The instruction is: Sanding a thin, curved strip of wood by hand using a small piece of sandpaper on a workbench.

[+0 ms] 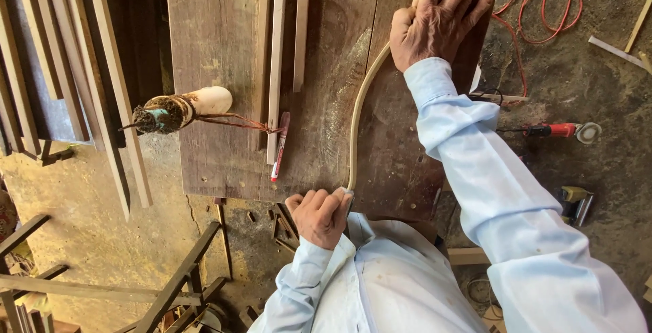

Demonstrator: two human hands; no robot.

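Note:
A thin, pale, curved wooden strip [360, 102] lies bent in an arc across the worn wooden workbench [217, 47]. My left hand [319, 216] is closed on the strip's near end at the bench's front edge. My right hand [435, 24] grips the far end at the top right, with the fingers spread flat over the board. Both of my arms are in light blue sleeves.
Straight wooden slats [277, 54] and a red-and-white marker [280, 148] lie left of the strip. A string-wound spindle [180, 110] sits at the bench's left edge. More slats [75, 68] lean at the left. On the floor are a red cable [536, 7], a red tool [558, 130] and a yellow tool [574, 200].

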